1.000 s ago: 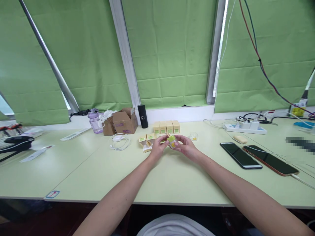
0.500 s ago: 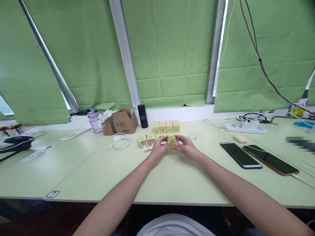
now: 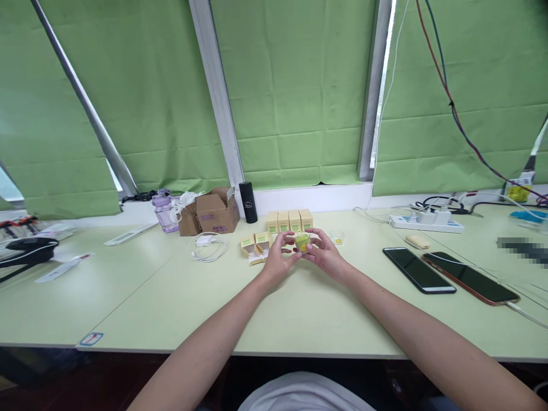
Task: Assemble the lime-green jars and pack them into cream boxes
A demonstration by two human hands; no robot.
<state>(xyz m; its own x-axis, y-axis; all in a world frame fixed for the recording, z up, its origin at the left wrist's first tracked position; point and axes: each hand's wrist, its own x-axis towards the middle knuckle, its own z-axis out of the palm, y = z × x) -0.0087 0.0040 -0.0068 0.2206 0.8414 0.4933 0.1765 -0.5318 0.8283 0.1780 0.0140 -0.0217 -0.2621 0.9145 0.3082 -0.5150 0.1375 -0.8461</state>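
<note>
A small green case [image 3: 302,242] with a yellow round mark and a small ring or loop on top is held up between my hands, over the table. My right hand [image 3: 327,257] grips it from the right, thumb on its front and fingers behind. My left hand [image 3: 277,260] curls around the left side, its thumb at the lower edge. Just beyond my left hand lie opened small cardboard boxes [image 3: 248,245] with green labels. To the right of my hands is a clear plastic piece [image 3: 337,236] with a yellow spot.
Several closed small boxes [image 3: 295,216] stand in a row behind my hands. A black cylinder [image 3: 248,202], a brown carton [image 3: 217,212] and a purple bottle [image 3: 165,214] are back left. Two phones [image 3: 418,270] [image 3: 471,278] and a power strip [image 3: 428,221] lie right.
The green case has turned so its yellow mark faces me more. It has shifted slightly right, and my left fingers have loosened and spread around it.
</note>
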